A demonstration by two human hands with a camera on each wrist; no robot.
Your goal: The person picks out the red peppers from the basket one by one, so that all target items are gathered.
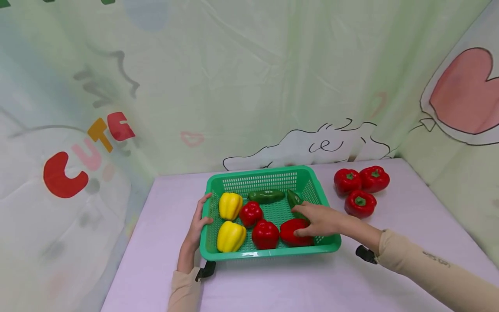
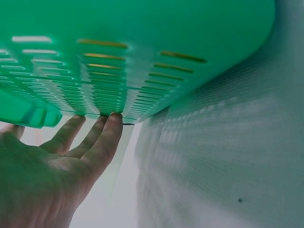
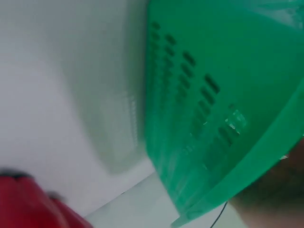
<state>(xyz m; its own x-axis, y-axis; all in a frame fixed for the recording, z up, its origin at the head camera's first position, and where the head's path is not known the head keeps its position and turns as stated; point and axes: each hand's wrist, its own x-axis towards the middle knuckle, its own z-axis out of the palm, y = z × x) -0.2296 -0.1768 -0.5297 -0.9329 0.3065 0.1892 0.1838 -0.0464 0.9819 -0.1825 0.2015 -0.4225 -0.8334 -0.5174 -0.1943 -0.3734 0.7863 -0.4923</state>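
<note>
Left hand (image 1: 196, 226) against basket (image 1: 269, 255), right hand (image 1: 320, 219) inside

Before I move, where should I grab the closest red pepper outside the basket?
Probably around its plump left and right sides, coming straight down from above. This red pepper sits with its green stem facing up, leaving the rounded sides to hold. The other two red peppers are behind it, so the far side looks harder to reach.
</note>
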